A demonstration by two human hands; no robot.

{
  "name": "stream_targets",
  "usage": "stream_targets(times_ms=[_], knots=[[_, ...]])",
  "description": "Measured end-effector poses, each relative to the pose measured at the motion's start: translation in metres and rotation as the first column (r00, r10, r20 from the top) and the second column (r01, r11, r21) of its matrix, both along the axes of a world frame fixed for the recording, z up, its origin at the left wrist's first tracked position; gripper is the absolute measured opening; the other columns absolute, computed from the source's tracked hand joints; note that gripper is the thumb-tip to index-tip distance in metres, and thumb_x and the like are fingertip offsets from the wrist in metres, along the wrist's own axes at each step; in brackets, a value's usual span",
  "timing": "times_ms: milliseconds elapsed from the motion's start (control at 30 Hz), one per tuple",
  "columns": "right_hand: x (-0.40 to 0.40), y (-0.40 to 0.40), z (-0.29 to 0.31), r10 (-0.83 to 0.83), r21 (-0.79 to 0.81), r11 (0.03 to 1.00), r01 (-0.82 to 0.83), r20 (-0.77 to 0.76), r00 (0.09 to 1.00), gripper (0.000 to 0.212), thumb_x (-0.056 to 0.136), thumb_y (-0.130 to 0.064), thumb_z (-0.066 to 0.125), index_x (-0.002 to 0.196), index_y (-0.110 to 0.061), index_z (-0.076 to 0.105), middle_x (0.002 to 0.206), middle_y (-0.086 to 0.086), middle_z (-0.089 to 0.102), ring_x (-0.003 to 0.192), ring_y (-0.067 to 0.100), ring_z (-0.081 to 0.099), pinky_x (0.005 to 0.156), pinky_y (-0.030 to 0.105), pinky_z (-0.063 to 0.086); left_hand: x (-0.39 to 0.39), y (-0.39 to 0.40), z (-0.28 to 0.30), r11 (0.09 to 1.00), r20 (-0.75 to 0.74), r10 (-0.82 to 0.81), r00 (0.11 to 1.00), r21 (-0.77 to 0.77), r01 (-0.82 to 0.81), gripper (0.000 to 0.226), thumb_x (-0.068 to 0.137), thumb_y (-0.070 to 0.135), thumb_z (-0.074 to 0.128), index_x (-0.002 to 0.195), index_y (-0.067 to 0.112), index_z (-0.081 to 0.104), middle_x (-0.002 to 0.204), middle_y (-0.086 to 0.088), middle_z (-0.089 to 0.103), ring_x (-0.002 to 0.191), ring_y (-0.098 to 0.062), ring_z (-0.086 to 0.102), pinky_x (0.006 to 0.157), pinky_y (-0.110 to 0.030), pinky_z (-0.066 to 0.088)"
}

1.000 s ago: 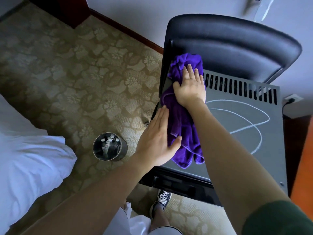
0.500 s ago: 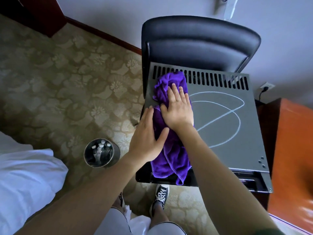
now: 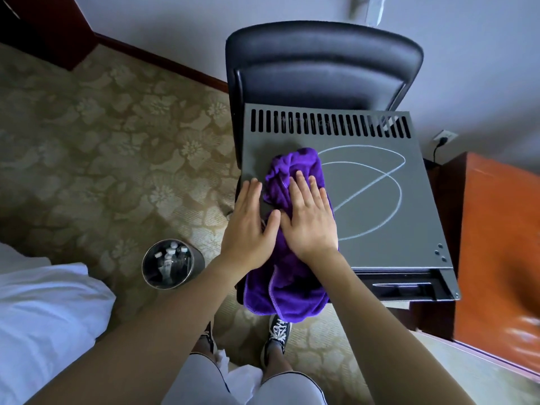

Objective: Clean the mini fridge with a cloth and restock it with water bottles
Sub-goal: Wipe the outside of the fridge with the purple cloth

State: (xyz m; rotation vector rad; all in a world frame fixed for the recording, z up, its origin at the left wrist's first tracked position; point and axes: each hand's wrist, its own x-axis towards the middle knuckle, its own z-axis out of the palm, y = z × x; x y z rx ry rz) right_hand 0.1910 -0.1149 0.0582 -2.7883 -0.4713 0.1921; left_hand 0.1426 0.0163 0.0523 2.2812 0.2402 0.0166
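The right hand (image 3: pixel 309 220) lies flat on the cloth (image 3: pixel 287 258), which is spread on the top of the mini fridge (image 3: pixel 380 229) and hangs over its near edge. Just left of that hand, thumbs nearly touching, the left hand (image 3: pixel 248 226) rests partly on the cloth and partly on the fridge's left edge. Right of the right hand, a chalk line (image 3: pixel 371 185) loops across the top. Beyond both hands runs a row of vent slots (image 3: pixel 330 124), and behind the fridge stands a chair (image 3: pixel 321 62). Left of the left hand and nearer the person, a bucket (image 3: pixel 169 264) with water bottles (image 3: pixel 172 258) in it stands on the carpet (image 3: pixel 117 141). A bed (image 3: pixel 43 317) lies further left.
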Motion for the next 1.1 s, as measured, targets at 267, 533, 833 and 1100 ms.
stream_targets(times_ms=[267, 533, 833, 1100], knots=[[-0.038, -0.013, -0.001, -0.009, -0.002, 1.000, 0.009, 0.019, 1.000, 0.073, 0.088, -0.044, 0.025, 0.155, -0.015, 0.025, 0.165, 0.001, 0.010, 0.152, 0.021, 0.000, 0.124, 0.036, -0.001, 0.001, -0.002, 0.000, 0.999, -0.005, 0.026, 1.000, 0.044, -0.025, 0.063, 0.102, 0.031, 0.041, 0.159, 0.018, 0.017, 0.168, 0.007, 0.011, 0.149, 0.005, -0.006, 0.109, -0.005, -0.002], [-0.073, -0.018, 0.001, -0.093, -0.012, 0.996, 0.093, 0.020, 0.995, 0.074, 0.087, -0.043, 0.028, 0.154, -0.011, 0.028, 0.164, 0.003, 0.015, 0.152, 0.023, 0.005, 0.124, 0.040, 0.007, 0.005, -0.001, 0.005, 0.969, -0.053, -0.056, 0.997, 0.239, 0.067, 0.070, 0.099, 0.046, 0.038, 0.158, 0.012, 0.021, 0.169, 0.000, 0.004, 0.153, -0.008, -0.010, 0.115, -0.017, -0.009], [-0.074, -0.012, 0.005, -0.147, -0.033, 0.989, 0.146, -0.013, 0.989, 0.078, 0.086, -0.048, 0.025, 0.156, -0.016, 0.022, 0.165, -0.002, 0.008, 0.152, 0.022, 0.001, 0.124, 0.039, 0.004, 0.011, 0.003, 0.006, 0.929, -0.074, -0.126, 0.989, 0.340, 0.143, 0.069, 0.100, 0.041, 0.022, 0.158, 0.005, 0.019, 0.168, -0.009, 0.003, 0.155, -0.017, -0.009, 0.119, -0.023, -0.013], [-0.040, 0.001, 0.007, -0.163, -0.060, 0.985, 0.161, -0.024, 0.986, 0.078, 0.087, -0.051, 0.020, 0.157, -0.017, 0.013, 0.166, 0.000, 0.000, 0.152, 0.023, -0.007, 0.123, 0.038, -0.005, 0.019, 0.012, 0.010, 0.906, -0.110, -0.178, 0.978, 0.370, 0.206, 0.087, 0.081, 0.043, 0.011, 0.158, 0.004, 0.014, 0.168, -0.010, 0.001, 0.154, -0.017, -0.010, 0.116, -0.018, -0.018]])
